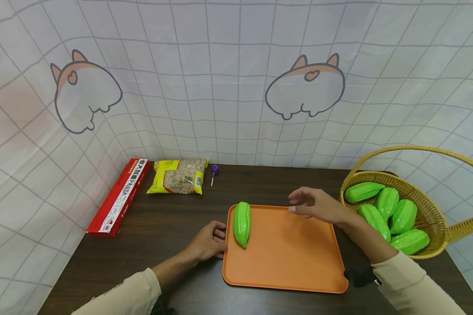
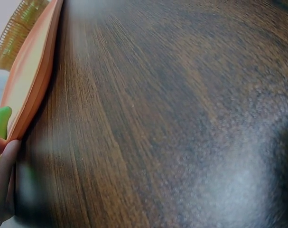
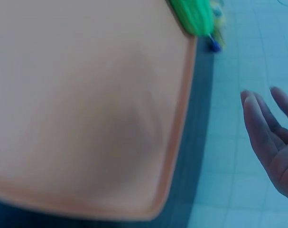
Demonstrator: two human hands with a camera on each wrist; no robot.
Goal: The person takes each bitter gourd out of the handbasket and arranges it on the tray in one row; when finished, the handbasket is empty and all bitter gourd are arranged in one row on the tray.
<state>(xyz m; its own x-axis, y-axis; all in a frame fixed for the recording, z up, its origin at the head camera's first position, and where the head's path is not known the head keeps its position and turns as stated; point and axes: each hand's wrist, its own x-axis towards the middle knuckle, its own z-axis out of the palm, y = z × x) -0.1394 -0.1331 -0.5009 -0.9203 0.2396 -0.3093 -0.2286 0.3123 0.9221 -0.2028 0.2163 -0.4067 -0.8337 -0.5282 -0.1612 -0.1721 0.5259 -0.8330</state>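
In the head view one bright green bitter melon [image 1: 242,224], ridged and pointed at one end, lies at the left of an orange tray [image 1: 284,258]. My left hand [image 1: 208,243] is at the tray's left edge; in the left wrist view its fingertips [image 2: 11,148] grip the rim [image 2: 32,102]. Over the tray's far right part hovers my right hand [image 1: 317,204], fingers loosely bent and apart, holding nothing. The right wrist view shows that hand [image 3: 272,137] with a gap between thumb and fingers. Several more green bitter melons [image 1: 404,216] lie in a woven basket [image 1: 437,218].
The basket's tall handle [image 1: 410,148] arches up at the right, beside my right forearm. At the back left lie a red pasta box [image 1: 120,197], a yellow bag of grain-like food [image 1: 179,176] and a purple lollipop [image 1: 214,169]. A white grid cloth [image 1: 236,87] hangs behind the dark wooden table [image 1: 161,236].
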